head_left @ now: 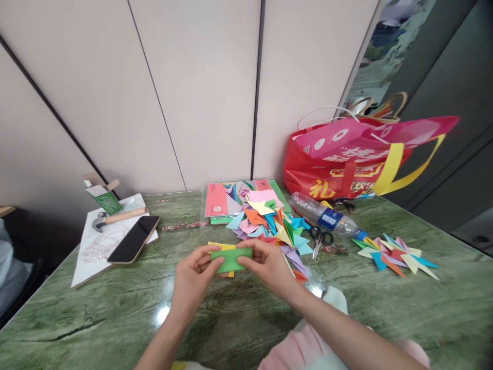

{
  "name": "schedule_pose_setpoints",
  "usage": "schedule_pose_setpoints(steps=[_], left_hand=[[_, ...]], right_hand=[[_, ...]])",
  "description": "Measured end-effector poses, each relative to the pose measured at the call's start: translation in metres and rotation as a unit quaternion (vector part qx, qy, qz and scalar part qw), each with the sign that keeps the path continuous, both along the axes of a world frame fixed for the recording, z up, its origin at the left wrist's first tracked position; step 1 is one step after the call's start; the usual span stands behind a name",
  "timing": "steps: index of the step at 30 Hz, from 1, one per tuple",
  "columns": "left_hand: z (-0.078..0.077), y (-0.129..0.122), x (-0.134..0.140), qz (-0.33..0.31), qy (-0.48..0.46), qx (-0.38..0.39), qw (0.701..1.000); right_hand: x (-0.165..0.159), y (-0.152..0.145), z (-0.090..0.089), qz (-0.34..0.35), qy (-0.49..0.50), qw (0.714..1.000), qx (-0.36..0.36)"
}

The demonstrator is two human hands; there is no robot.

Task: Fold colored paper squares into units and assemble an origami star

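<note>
A folded strip of green paper [231,259] is stretched between my two hands, above the table. My left hand [195,266] pinches its left end between thumb and fingers. At the other end, my right hand [264,262] grips the strip the same way, thumb on the near face. Yellow paper [222,247] shows just behind the strip, partly hidden by it and my fingers. Beyond my right hand lies a loose heap of folded paper pieces [265,218] in many colours.
Black-handled scissors [321,237] and a plastic bottle [327,213] lie right of the heap. Further right are more folded pieces [396,254] and a red bag [335,169]. At left, a phone [134,240], a hammer [119,217] and a small green box [108,200] rest by white sheets.
</note>
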State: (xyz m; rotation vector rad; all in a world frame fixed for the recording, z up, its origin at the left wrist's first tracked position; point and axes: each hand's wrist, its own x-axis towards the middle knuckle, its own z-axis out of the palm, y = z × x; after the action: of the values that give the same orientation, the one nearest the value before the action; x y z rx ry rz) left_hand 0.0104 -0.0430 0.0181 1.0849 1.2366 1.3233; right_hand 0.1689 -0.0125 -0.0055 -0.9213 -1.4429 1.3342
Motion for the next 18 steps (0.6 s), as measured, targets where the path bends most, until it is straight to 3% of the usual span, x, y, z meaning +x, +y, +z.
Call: schedule_pose_setpoints(steps=[18], left_hand=[[-0.0007,0.0004,-0.0031,0.001,0.032,0.007,0.999]], right_hand=[[0.0000,0.0026,-0.0029,0.027,0.044,0.998,-0.035]])
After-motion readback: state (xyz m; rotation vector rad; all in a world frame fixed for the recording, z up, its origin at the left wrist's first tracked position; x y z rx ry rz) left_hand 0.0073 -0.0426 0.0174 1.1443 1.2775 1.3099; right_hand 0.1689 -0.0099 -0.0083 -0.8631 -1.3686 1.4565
